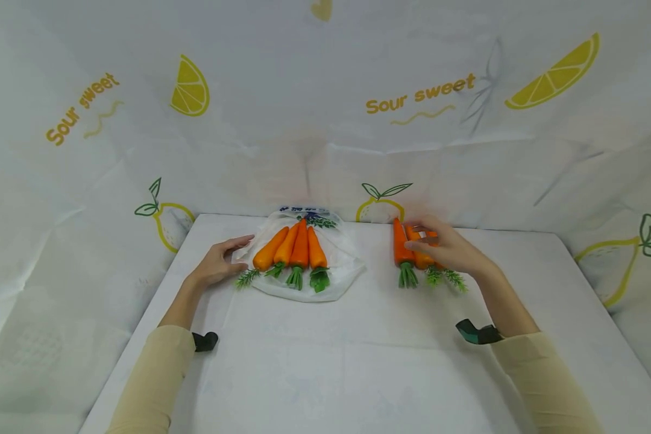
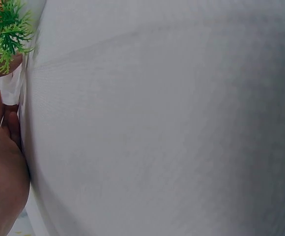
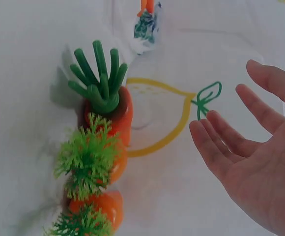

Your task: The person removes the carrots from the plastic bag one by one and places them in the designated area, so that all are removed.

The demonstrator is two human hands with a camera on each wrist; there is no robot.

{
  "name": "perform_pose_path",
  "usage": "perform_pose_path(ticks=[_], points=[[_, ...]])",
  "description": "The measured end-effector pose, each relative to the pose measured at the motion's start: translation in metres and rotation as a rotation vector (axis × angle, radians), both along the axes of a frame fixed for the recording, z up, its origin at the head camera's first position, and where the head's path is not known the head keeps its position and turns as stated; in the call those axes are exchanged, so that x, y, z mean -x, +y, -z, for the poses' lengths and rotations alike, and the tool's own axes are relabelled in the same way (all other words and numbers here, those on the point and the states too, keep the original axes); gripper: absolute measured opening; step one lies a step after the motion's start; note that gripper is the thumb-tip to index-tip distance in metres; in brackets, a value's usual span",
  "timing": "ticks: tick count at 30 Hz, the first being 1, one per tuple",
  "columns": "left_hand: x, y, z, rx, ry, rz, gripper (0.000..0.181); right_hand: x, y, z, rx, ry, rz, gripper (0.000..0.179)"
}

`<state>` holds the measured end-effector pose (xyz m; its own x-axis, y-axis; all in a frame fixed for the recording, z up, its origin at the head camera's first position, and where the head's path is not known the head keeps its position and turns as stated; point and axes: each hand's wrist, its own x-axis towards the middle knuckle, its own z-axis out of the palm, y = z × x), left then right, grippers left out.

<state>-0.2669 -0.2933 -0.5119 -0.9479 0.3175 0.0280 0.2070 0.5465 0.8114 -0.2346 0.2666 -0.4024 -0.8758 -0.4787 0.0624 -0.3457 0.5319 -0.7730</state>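
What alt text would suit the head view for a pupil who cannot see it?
A person's left hand is at the left edge of a white bag, on which four carrots lie side by side. Farther right on the white table, the right hand partly hides three more carrots.

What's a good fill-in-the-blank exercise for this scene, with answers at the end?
The white bag has ____ carrots lying on it.
In the head view, the left hand is at the bag's ____ edge.
The right hand is near another carrot group, numbering ____.
The backdrop reads "Sour ____".
Answers: four; left; three; sweet.
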Motion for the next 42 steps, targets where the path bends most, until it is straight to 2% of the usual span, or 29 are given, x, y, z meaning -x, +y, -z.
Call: perform_pose_path(ticks=[3, 6, 12, 19, 25, 31, 36, 42], points=[[0.000, -0.001, 0.002, -0.006, 0.022, 0.024, 0.074, 0.000, -0.009, 0.001, 0.014, 0.024, -0.038, 0.043], [-0.001, -0.001, 0.002, 0.000, 0.031, 0.033, 0.069, 0.001, -0.019, 0.000, 0.003, 0.037, -0.068, 0.043], [0.000, 0.001, 0.003, 0.053, 0.067, 0.048, 0.056, 0.005, -0.034, -0.001, -0.012, -0.026, -0.062, 0.046], [0.001, 0.002, 0.004, 0.101, 0.093, 0.030, 0.053, 0.010, -0.053, -0.001, 0.008, -0.041, -0.134, 0.050], [-0.001, -0.002, -0.004, 0.178, 0.085, 0.061, 0.050, 0.012, -0.066, -0.002, 0.010, -0.039, -0.180, 0.047], [0.001, -0.007, -0.016, 0.292, 0.111, 0.113, 0.053, 0.022, -0.076, -0.002, 0.006, -0.120, -0.177, 0.048], [0.006, -0.005, -0.023, 0.323, 0.107, 0.150, 0.050, 0.035, -0.091, -0.004, 0.007, -0.127, -0.225, 0.050], [0.008, -0.003, -0.027, 0.325, 0.055, 0.155, 0.047, 0.047, -0.116, 0.003, -0.010, -0.184, -0.287, 0.051]])
